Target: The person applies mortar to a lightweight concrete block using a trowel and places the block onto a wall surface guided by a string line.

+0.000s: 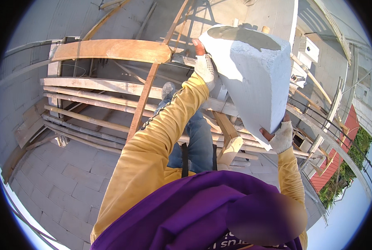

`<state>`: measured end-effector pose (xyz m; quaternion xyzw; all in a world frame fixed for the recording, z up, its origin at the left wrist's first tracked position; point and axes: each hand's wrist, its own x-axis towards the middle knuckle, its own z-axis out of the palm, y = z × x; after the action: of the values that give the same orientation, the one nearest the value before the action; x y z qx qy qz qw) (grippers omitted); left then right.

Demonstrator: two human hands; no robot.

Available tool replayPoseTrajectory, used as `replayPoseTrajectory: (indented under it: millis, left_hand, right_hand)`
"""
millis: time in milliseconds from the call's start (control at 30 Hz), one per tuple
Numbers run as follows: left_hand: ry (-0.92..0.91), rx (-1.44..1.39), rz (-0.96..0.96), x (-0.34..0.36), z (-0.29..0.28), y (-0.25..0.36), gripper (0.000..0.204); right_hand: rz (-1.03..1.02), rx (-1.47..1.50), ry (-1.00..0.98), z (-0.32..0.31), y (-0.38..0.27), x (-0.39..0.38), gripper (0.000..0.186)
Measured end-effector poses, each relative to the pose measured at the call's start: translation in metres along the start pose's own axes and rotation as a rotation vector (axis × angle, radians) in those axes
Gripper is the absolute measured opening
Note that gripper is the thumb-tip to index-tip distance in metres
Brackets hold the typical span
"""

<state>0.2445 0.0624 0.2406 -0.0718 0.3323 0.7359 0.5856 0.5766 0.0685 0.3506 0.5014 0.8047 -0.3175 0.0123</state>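
Note:
A large pale concrete block [257,79] is held up between my two hands, tilted, with a patch of wet grey mortar [244,36] spread on its far face. My left hand [205,66], in a white fingerless glove, presses against the block's far left edge, thumb and fingers partly behind it. At the near right corner my right hand [280,136], gloved the same way, grips the lower end from beneath. Both of my sleeves are yellow. What the block's hidden underside touches, I cannot make out.
Below me runs a scaffold of wooden poles [98,102] and a thick plank [111,51]. An upright batten [144,100] crosses them, and a short timber post [227,143] stands near my legs. Grey block walls [65,183] surround the drop; a red roof [334,154] lies at right.

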Motion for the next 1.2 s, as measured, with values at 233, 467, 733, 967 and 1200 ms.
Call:
replayPoseTrajectory:
  millis: [233, 467, 733, 967, 1200]
  left_hand:
    - [0.009, 0.474, -0.062, -0.018, -0.116, 0.005, 0.096]
    - [0.210, 0.558, -0.178, -0.085, -0.271, -0.046, 0.065]
    - [-0.230, 1.770, -0.106, -0.060, -0.273, -0.041, 0.057]
    - [-0.526, 1.862, -0.236, -0.040, -0.267, -0.034, 0.067]
    - [-0.662, 1.799, -0.332, -0.018, -0.260, -0.013, 0.063]
  right_hand:
    - [0.052, -0.228, -0.018, -0.019, 0.000, 0.102, 0.092]
    - [0.022, -0.439, -0.041, 0.031, 0.009, 0.204, 0.085]
    - [-0.014, -0.571, -0.116, 0.145, 0.069, 0.270, 0.087]
    - [0.033, -0.571, -0.260, 0.244, 0.097, 0.309, 0.086]
    - [0.024, -0.607, -0.343, 0.318, 0.125, 0.340, 0.093]
